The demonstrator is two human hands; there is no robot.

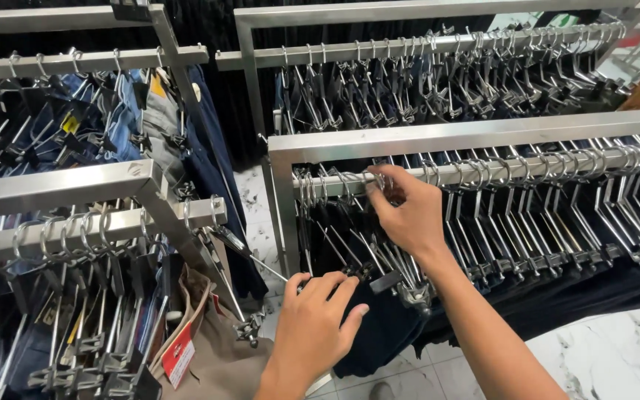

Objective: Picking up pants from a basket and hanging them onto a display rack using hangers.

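Up at the rail point(483, 172), the right hand point(407, 211) pinches a hanger hook point(379, 182); below it, the left hand point(318, 320) grips dark trousers point(379, 333) hanging beside it. Hanging looks nearly finished, the grip not yet released.

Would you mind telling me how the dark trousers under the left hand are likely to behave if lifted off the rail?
The dark trousers would probably hang limp: the cloth drapes in soft folds below its clip hanger. The hanger looks like stiff metal, so it should keep its shape. On its hook, it would likely swing as the left hand pushes, while the right hand is at the rail.
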